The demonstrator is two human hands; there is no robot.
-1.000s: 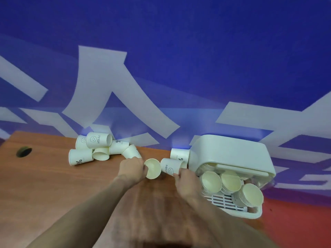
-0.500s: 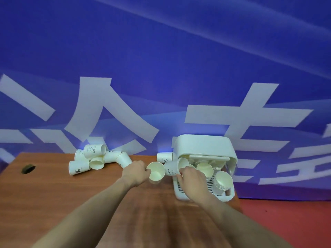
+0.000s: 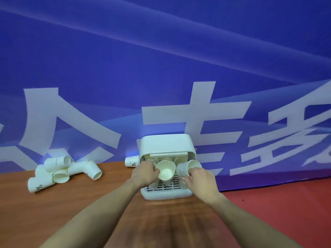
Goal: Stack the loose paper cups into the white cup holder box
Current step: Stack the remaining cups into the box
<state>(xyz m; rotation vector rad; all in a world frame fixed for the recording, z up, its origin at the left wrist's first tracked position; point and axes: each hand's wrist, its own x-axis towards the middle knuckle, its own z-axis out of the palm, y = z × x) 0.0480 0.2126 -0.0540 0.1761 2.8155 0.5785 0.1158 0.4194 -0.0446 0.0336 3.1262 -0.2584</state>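
Cups in both hands at the holder box [image 3: 166, 145], mouths tipped back toward the person so they nest onto the stacks lying inside. Left hand [image 3: 145, 173] curls around the centre cup [image 3: 165, 171]; right hand [image 3: 199, 178] pinches another cup [image 3: 188, 167] at three o'clock of it. Loose pile [image 3: 60, 169] waits well off at nine o'clock, one stray cup [image 3: 131, 161] beside the box.

Two bare forearms, left hand [image 3: 144, 173], right hand [image 3: 200, 179] (no sleeves, no gloves).
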